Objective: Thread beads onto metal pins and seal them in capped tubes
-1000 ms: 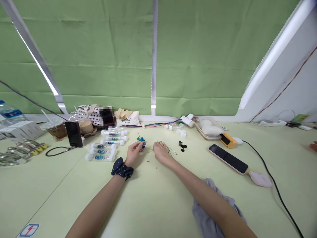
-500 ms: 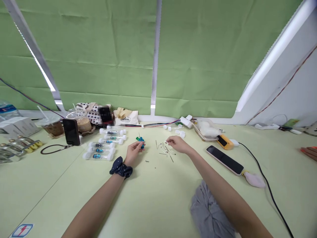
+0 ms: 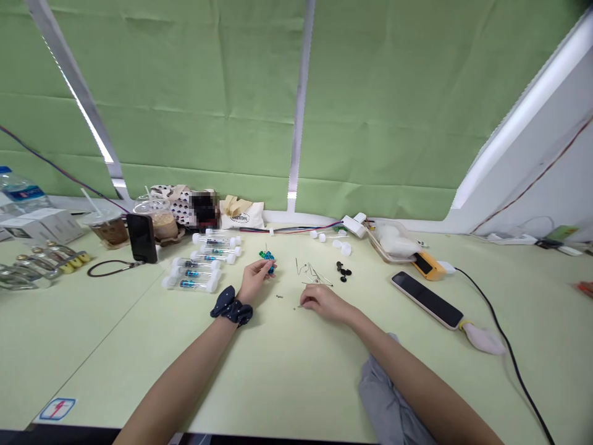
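Note:
My left hand (image 3: 254,279) is closed around a small blue and green assembly (image 3: 269,259), with a thin metal pin sticking up from its top. Lower on the table, the fingertips of my right hand (image 3: 324,303) are pinched together; a short, thin metal tip shows at them, mostly hidden. Just left of those fingertips lies a tiny grey piece (image 3: 294,308). Between the hands rest several more tiny metal pieces (image 3: 279,296). Beyond my right hand, several thin metal rods and bent keys (image 3: 316,274) are scattered, with small black round parts (image 3: 343,271) to their right.
Clear tubes with white caps (image 3: 191,283) lie at left, near a standing phone (image 3: 142,239) and drink cups (image 3: 107,228). At right are a flat phone (image 3: 426,299), a yellow device (image 3: 428,266), a black cable (image 3: 504,346) and a tray (image 3: 380,247) with a white bag.
My right hand has come from the scattered rods toward me, down to the tiny grey piece. The black round parts now show. My left hand still holds the blue and green assembly.

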A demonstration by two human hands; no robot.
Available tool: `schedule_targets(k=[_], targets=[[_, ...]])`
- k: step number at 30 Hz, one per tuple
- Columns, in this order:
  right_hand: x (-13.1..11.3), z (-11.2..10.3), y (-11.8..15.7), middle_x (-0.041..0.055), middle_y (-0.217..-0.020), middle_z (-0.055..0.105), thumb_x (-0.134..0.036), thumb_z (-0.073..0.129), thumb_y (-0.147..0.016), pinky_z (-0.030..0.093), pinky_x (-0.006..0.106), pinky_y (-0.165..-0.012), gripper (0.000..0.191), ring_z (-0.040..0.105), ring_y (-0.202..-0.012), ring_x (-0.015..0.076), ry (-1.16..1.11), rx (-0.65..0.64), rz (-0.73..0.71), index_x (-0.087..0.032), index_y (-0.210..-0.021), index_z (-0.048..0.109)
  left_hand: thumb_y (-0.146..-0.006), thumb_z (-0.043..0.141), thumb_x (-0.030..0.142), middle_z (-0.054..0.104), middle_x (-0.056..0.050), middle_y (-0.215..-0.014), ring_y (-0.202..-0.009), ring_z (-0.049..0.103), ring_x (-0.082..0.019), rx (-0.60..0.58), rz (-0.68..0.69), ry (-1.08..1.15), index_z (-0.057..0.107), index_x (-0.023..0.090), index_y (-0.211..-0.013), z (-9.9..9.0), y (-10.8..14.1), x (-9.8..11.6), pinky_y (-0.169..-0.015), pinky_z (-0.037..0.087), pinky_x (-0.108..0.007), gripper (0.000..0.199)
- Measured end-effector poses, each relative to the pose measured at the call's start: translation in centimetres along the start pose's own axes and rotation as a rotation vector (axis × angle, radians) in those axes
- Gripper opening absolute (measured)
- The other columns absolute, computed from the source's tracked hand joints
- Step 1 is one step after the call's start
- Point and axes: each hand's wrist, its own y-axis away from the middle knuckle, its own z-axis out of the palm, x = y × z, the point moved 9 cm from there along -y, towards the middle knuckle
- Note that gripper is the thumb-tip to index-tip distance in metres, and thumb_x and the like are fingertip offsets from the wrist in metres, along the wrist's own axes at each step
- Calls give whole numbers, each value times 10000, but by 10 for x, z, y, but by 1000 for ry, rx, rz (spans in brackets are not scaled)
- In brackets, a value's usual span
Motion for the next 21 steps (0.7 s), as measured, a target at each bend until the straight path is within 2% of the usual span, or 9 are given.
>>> schedule_targets(k=[9,16,21], targets=[[-14,10,1,49,-876,572,-71,493,-817,401,254,-763,296,535,-818,145,26,-60,-55,-219,-1027,639,-691,633,519,679,-106,-903,-598,596,-139,-2,8,-7,686,137,-901,1,1,2,-538,433,-260,440],[-13,11,0,50,-904,561,-79,461,-836,402,251,-768,311,534,-851,147,31,-64,-57,-232,-1048,629,-694,627,521,678,-112,-909,-602,596,-148,-6,6,-13,677,128,-921,2,1,1,-545,447,-269,457],[-16,13,1,44,-897,575,-89,490,-820,406,251,-749,272,537,-800,141,6,-80,-59,-216,-1024,617,-705,625,504,676,-118,-928,-604,593,-142,-19,10,-16,677,124,-930,2,1,0,-554,441,-263,445]])
